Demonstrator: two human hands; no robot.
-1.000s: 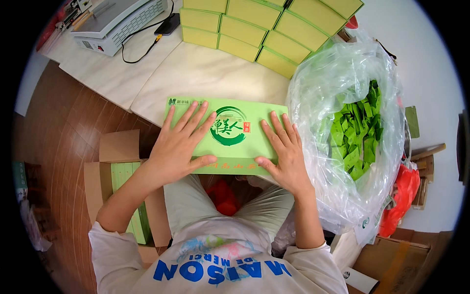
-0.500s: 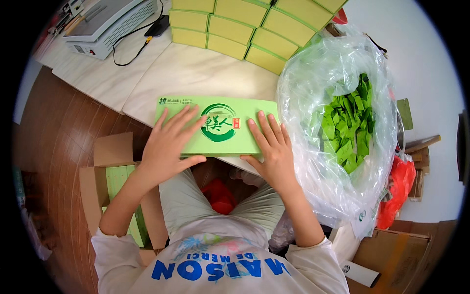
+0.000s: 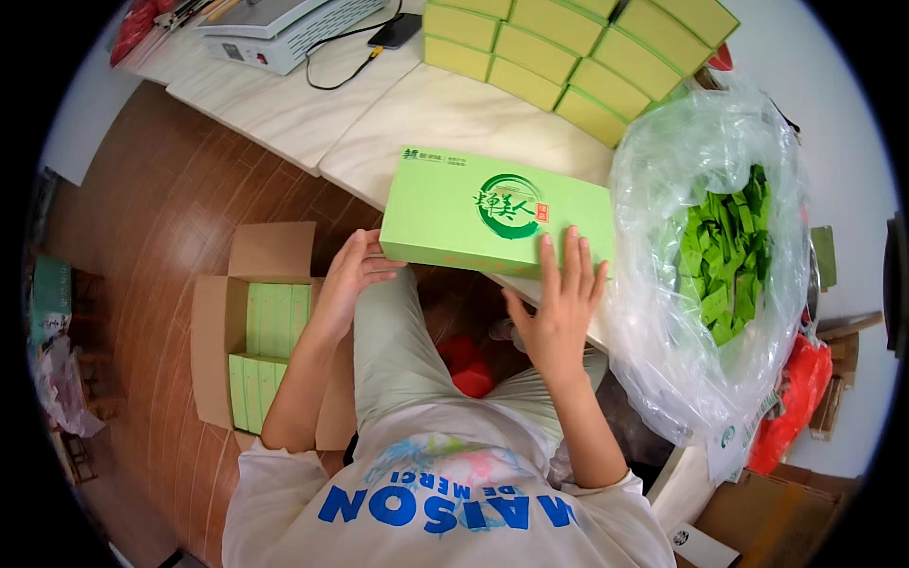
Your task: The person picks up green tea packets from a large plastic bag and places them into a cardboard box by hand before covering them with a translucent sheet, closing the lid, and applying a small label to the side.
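— What's different from a second ago?

— Both hands were lying flat on the lid of the green box. The left hand has since slid off toward 8 o'clock and now grips the box's near left corner from the side.

— And the right hand?

— It has drawn back toward 6 o'clock; only its fingertips rest on the near edge.

— The box itself?

— It has turned slightly, its right end swung toward 5 o'clock, and the lid's round emblem is uncovered.
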